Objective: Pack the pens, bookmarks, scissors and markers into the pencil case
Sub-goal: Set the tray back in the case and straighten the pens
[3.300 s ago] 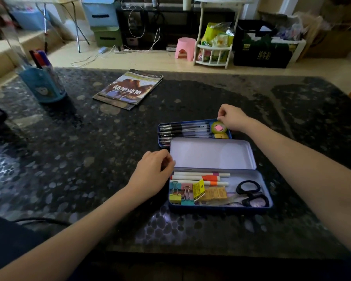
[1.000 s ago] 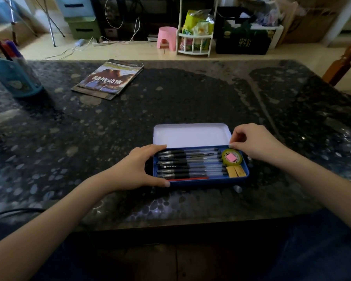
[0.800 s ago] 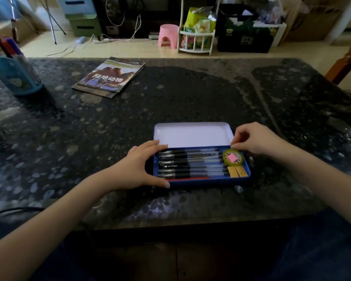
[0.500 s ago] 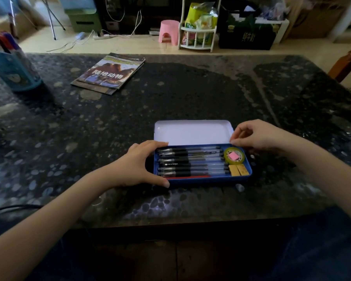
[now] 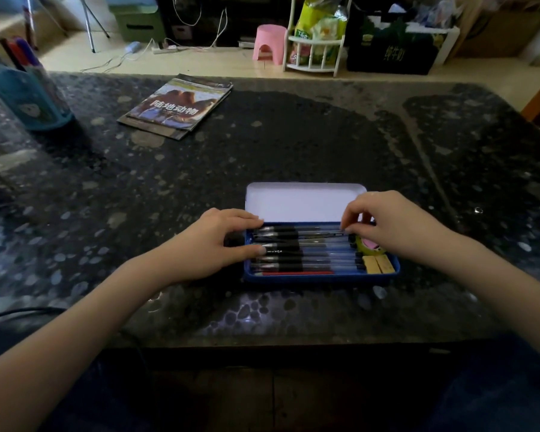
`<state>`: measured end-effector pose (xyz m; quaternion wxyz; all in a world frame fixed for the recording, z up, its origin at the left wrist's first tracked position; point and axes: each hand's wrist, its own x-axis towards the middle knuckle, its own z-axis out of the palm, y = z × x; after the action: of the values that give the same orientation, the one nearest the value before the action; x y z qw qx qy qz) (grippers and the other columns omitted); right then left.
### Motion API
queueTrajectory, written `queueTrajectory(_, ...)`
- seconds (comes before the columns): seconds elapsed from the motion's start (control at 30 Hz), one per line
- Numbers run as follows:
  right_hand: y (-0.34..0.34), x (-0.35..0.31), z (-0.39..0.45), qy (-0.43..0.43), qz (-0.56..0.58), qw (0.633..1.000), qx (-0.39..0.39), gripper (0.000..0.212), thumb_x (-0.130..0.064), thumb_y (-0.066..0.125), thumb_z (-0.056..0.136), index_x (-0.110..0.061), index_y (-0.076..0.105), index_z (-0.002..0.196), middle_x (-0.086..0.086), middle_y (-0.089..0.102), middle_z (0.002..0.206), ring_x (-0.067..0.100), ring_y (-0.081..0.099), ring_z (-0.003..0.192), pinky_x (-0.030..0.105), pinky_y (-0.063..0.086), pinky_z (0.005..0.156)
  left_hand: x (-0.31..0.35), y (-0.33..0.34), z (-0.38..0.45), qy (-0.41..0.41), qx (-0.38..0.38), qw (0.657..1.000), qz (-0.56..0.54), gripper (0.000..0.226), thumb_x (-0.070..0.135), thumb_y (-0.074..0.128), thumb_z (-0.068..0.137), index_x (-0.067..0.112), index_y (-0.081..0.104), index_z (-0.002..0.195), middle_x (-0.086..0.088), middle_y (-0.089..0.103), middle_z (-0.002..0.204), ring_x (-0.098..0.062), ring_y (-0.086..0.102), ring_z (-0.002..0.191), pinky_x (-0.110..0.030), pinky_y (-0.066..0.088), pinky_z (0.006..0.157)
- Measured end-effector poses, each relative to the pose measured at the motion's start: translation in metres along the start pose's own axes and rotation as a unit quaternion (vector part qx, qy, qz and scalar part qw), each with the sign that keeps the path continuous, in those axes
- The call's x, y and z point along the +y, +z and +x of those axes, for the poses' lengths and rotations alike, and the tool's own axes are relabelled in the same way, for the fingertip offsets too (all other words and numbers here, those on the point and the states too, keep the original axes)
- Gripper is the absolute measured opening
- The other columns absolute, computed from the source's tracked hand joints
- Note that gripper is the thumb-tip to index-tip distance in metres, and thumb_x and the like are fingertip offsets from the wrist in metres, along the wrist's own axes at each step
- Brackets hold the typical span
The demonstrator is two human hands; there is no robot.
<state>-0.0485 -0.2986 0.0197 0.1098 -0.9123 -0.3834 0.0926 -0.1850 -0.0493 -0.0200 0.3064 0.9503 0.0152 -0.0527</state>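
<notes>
Now the blue pencil case [image 5: 321, 277] lies open on the dark worktop [image 5: 293, 145], pens [image 5: 309, 254] lined up in its tray. My left hand [image 5: 212, 244] rests with fingers relaxed against its left end; my right hand [image 5: 390, 222] pinches the rearmost pen's tip.

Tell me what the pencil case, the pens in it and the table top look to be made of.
Pencil case: probably painted tin; thin blue walls, pale matte lid inside with rounded pressed corners. Pens: plastic, clear barrels with black grips, faint glints along them. Table top: polished stone or a stone-look surface, dark with pale pebble flecks and glossy reflections; which one cannot be told.
</notes>
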Motion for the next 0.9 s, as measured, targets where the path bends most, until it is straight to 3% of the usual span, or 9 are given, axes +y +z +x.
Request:
queueTrajectory(0.1,0.000,-0.001,0.001,0.006,-0.017,1.000,-0.003,0.003,-0.024,0.068,0.084,-0.026,0.066,0.084,-0.010,0.060,0.089,0.006,0.058,0.079,0.035,0.054,0.077,0.001,-0.001,0.000,0.006,0.014,1.000,0.026,0.054,0.057,0.050,0.082,0.034,0.052,0.131,0.014,0.051,0.135,-0.009,0.045,0.123,-0.041,0.035,0.109)
queueTrajectory(0.2,0.001,-0.005,0.001,-0.003,-0.048,0.999,-0.004,0.004,-0.026,0.068,0.084,-0.026,0.064,0.085,-0.010,0.056,0.089,0.009,0.057,0.083,0.035,0.053,0.078,0.007,-0.004,-0.002,0.008,0.018,0.996,0.088,0.045,0.048,0.051,0.087,0.038,0.049,0.132,0.016,0.050,0.136,-0.009,0.041,0.120,-0.038,0.034,0.107)
queueTrajectory(0.4,0.004,-0.004,0.002,0.020,-0.039,0.999,0.004,0.006,-0.022,0.061,0.090,-0.021,0.066,0.094,-0.005,0.066,0.092,0.011,0.061,0.085,0.033,0.053,0.080,0.012,-0.005,-0.004,0.018,0.028,0.993,0.109,0.043,0.044,0.053,0.088,0.037,0.050,0.130,0.014,0.050,0.135,-0.008,0.039,0.119,-0.039,0.035,0.106)
queueTrajectory(0.9,0.008,-0.008,0.001,0.005,-0.044,0.999,0.013,0.005,-0.023,0.068,0.083,-0.025,0.064,0.087,-0.011,0.063,0.085,0.010,0.060,0.084,0.036,0.054,0.078,0.008,-0.004,-0.001,0.033,0.053,0.995,0.084,0.039,0.039,0.063,0.083,0.032,0.060,0.122,0.013,0.057,0.127,-0.005,0.044,0.115,-0.032,0.036,0.105)
